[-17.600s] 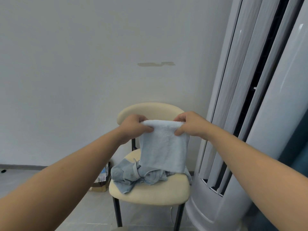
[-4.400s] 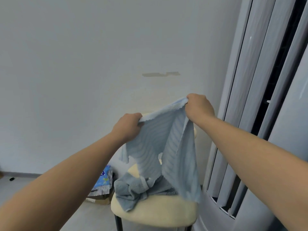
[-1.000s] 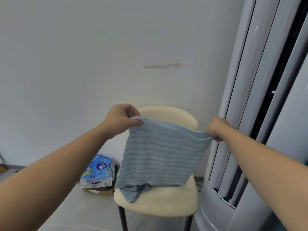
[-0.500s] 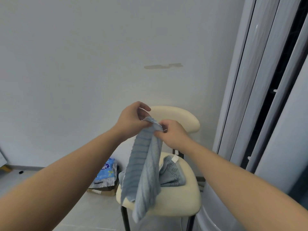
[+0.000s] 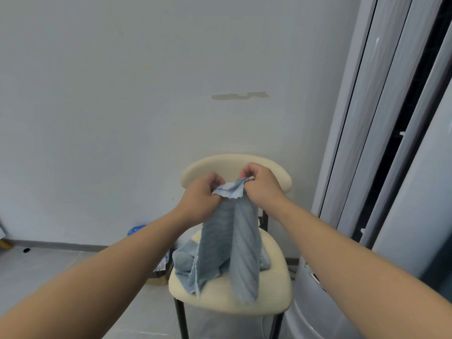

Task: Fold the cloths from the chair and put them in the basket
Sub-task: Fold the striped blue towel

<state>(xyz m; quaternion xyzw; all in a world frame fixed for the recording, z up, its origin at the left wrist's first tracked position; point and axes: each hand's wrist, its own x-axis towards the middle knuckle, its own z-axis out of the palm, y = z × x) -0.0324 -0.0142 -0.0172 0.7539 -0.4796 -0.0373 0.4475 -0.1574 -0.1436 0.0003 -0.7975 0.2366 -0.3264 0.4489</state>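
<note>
**Item count.** One chair (image 5: 271, 296), cream seat and backrest on dark legs, serves as the reference point. Two hands are in view, both in front of the chair's backrest. One striped blue cloth (image 5: 230, 241) is held up above the seat. One crumpled heap of blue cloth (image 5: 182, 261) lies on the rear left part of the seat; how many pieces make up the heap cannot be told. One blue printed packet (image 5: 135, 230) stands on the floor (image 5: 36, 277) left of the chair, mostly hidden behind the left forearm, with one brown box (image 5: 157, 281) below it beside the seat's left edge. One tall white ribbed unit (image 5: 367, 118) stands just right of the chair. One dark streak (image 5: 239, 95) marks the wall above the backrest.

**Hand state.** The left hand (image 5: 203, 199) has its fingers curled and pinches the top edge of the striped cloth. The right hand (image 5: 260, 187) pinches the same edge, just beside the left hand. A short wavy length of hem shows between them.

**Cloth position.** The striped cloth hangs from both hands in two long lobes. Its lower ends reach down in front of the seat and overlap the heap.

**Writing.** The packet's print is too blurred to read.

**Change from the frame half a second earlier.** The hands then met at a single bunched point and the cloth hung as one narrow strip; they are now slightly apart.
</note>
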